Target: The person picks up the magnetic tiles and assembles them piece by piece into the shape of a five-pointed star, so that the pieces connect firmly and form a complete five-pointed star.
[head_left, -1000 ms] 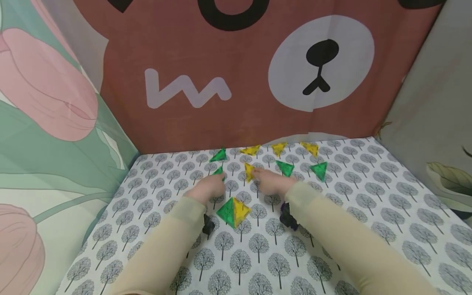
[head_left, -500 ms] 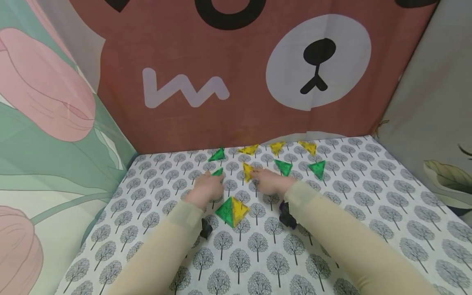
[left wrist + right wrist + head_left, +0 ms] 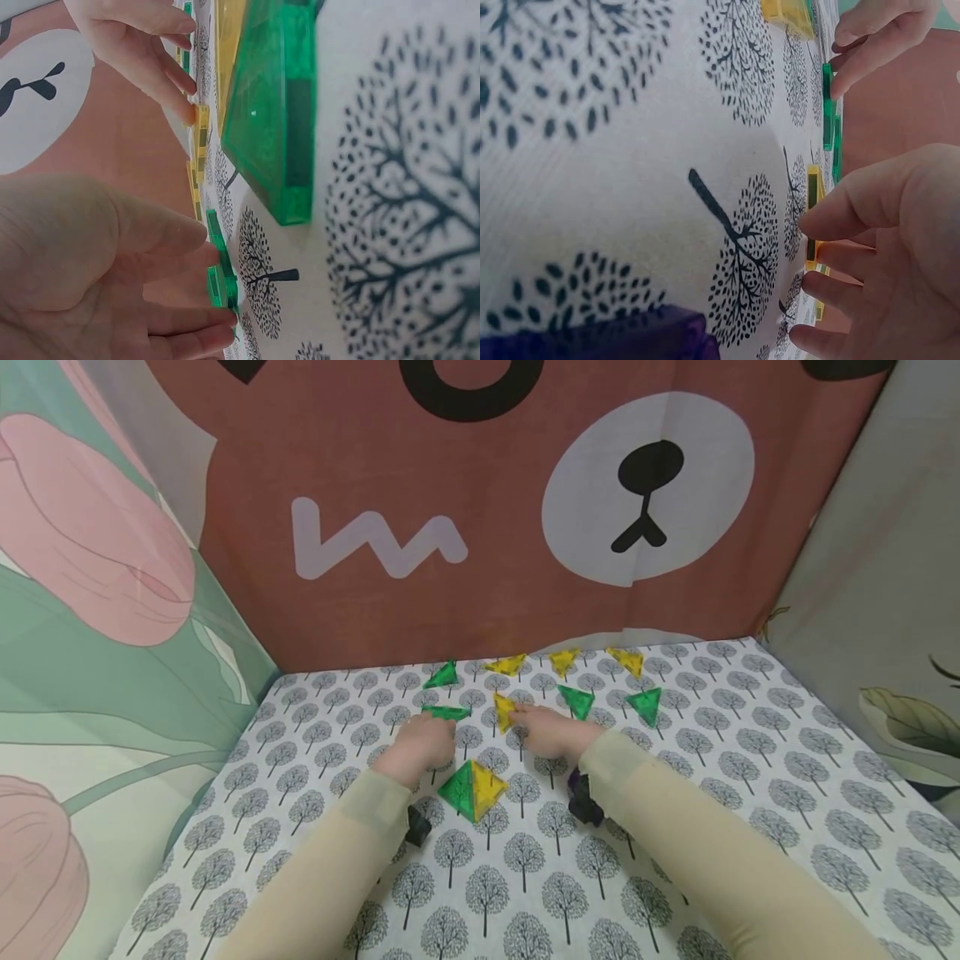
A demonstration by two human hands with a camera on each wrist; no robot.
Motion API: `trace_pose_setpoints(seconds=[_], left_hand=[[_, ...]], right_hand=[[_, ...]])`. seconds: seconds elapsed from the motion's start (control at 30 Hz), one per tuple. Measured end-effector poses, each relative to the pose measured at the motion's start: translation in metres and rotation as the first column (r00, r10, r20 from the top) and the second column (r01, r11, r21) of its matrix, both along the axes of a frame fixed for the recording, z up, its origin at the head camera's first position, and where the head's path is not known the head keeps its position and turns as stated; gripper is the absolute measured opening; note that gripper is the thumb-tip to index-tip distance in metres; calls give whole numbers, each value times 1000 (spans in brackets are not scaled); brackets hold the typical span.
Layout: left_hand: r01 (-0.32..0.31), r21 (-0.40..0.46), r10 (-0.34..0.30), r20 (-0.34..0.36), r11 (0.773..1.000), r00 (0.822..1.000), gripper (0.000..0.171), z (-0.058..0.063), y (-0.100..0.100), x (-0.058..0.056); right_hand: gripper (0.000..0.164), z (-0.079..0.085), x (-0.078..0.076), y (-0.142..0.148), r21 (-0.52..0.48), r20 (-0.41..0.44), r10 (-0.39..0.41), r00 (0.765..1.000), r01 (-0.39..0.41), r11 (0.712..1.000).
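Note:
My left hand holds a translucent green triangular tile by its near edge, thumb and fingertips at it in the left wrist view. To the right, my right hand pinches a yellow triangular tile between thumb and index finger. Its other fingers extend loosely beside it in the right wrist view. Both tiles lie low at the cloth, points toward each other's side. Nearer me, between the forearms, stands a small pyramid of joined green and yellow triangles; its green face looms large in the left wrist view.
Behind the hands lie a green triangle and several yellow triangles, one at the far right. Two more green triangles, one of them farther right, lie past the right hand. A tree-print cloth covers the table; a brown bear-print curtain hangs behind.
The green tile at my left fingertips has turned, its long edge now lying crosswise instead of pointing away. The right hand and its yellow tile have stayed in place.

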State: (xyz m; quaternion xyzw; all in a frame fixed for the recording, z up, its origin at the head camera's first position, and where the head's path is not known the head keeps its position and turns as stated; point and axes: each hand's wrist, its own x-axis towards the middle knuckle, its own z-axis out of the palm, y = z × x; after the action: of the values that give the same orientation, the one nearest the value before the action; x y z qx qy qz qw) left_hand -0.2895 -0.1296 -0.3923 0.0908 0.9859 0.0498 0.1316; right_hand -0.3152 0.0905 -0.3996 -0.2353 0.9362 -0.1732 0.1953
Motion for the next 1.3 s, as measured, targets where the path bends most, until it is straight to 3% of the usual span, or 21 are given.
trace_pose_setpoints(seconds=[0.1, 0.3, 0.43, 0.53, 0.7, 0.87, 1.3], left_hand=[[-10, 41, 10, 1, 999, 1000, 46, 1, 0, 1], [-91, 165, 92, 3, 982, 996, 37, 2, 2, 3], [-132, 205, 131, 14, 970, 991, 29, 1, 1, 2], [-138, 215, 139, 12, 967, 990, 36, -1, 1, 1], [-87, 142, 91, -20, 986, 996, 57, -5, 0, -1], [-34, 72, 36, -27, 997, 999, 56, -8, 2, -2], [13, 100, -12, -10, 995, 1000, 55, -5, 4, -7]], right_hand=[[65, 0, 0, 0, -3, -4, 0, 1000, 0, 1000], [68, -4, -1, 1, -5, -5, -5, 1000, 5, 1000], [70, -7, -2, 0, 11, -8, -10, 1000, 10, 1000], [69, -6, -2, -1, 20, -17, -11, 1000, 11, 1000], [66, -3, 0, -3, 32, -15, -14, 1000, 15, 999], [62, 0, 2, -3, 30, -9, -6, 1000, 7, 1000], [65, 2, 4, -2, 20, -25, 3, 1000, -3, 1000]])
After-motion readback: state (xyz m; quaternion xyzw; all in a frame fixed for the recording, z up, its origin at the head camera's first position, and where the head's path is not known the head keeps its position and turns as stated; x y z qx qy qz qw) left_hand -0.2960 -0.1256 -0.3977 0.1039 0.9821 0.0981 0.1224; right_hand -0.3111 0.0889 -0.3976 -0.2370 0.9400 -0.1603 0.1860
